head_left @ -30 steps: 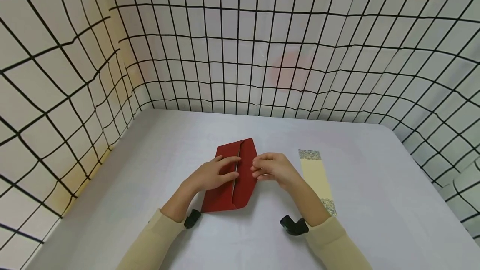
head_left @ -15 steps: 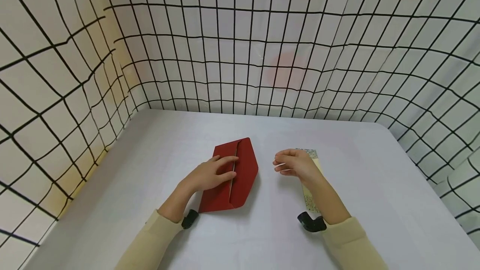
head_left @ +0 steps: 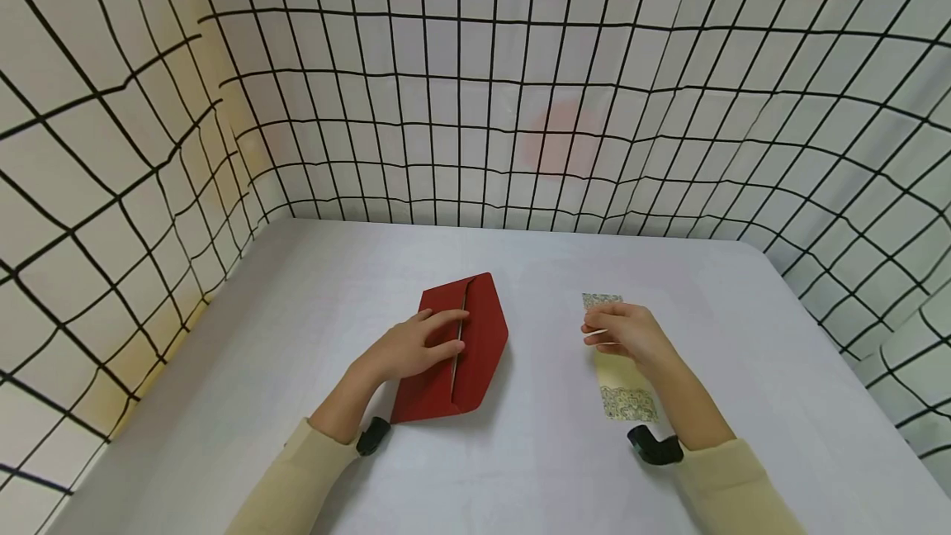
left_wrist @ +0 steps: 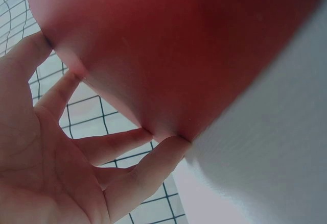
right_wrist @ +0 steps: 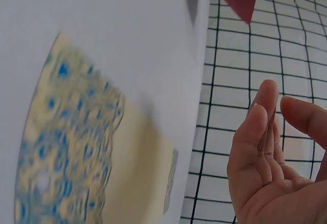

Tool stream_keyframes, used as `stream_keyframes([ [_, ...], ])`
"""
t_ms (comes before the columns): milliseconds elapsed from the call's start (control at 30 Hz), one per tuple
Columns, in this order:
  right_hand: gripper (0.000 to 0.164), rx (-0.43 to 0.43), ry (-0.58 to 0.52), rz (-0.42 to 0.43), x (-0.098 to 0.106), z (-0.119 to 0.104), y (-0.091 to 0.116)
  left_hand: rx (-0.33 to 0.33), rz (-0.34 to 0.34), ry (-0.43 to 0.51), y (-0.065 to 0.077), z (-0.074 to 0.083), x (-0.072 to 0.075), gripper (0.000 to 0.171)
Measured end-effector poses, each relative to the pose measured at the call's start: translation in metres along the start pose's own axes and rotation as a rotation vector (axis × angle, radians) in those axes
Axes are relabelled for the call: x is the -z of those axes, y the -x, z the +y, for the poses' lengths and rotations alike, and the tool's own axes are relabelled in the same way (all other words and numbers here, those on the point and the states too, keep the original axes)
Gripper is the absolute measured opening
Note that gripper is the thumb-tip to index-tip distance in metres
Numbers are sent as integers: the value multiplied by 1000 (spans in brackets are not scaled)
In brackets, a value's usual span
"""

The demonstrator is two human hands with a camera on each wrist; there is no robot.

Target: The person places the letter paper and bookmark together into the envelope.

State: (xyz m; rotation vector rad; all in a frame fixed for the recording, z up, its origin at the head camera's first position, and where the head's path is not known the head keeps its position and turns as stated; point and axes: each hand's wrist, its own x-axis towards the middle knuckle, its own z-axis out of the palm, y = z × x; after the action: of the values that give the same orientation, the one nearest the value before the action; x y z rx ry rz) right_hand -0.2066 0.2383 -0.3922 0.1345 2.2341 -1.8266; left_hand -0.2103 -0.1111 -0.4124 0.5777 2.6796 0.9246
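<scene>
A red paper envelope (head_left: 436, 386) lies at the middle of the table, its pointed flap spread to the right and a thin pale edge showing along its mouth. My left hand (head_left: 407, 348) rests on it with spread fingers, fingertips at the mouth; in the left wrist view these fingertips (left_wrist: 145, 132) touch the red paper along one edge. To the right lies a long pale yellow card (head_left: 627, 403) with a blue-grey patterned band at each end. Above it hovers my right hand (head_left: 627, 335), fingers loosely bent and holding nothing. Its thumb stands apart in the right wrist view.
White cloth covers the table (head_left: 520, 469). A white wall with a black grid (head_left: 475, 106) stands at the back and along both sides. A white rounded object (head_left: 917, 370) is at the right edge. Each wrist carries a small black camera (head_left: 654, 446).
My right hand has moved right, away from the envelope's flap to over the yellow card. My left hand has stayed on the envelope; the view has shifted slightly.
</scene>
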Motion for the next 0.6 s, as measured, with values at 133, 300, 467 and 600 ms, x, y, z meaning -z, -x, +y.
stream_keyframes([
  [133,40,-16,31,15,13,4,0,-2,0,8,0,1,1,51],
  [300,41,-38,75,30,28,10,1,-3,-2,11,1,2,1,51],
  [467,39,-61,130,46,40,16,-1,-9,-2,15,2,3,1,51],
  [600,34,-87,135,64,48,22,-5,-8,-1,15,2,3,2,51],
])
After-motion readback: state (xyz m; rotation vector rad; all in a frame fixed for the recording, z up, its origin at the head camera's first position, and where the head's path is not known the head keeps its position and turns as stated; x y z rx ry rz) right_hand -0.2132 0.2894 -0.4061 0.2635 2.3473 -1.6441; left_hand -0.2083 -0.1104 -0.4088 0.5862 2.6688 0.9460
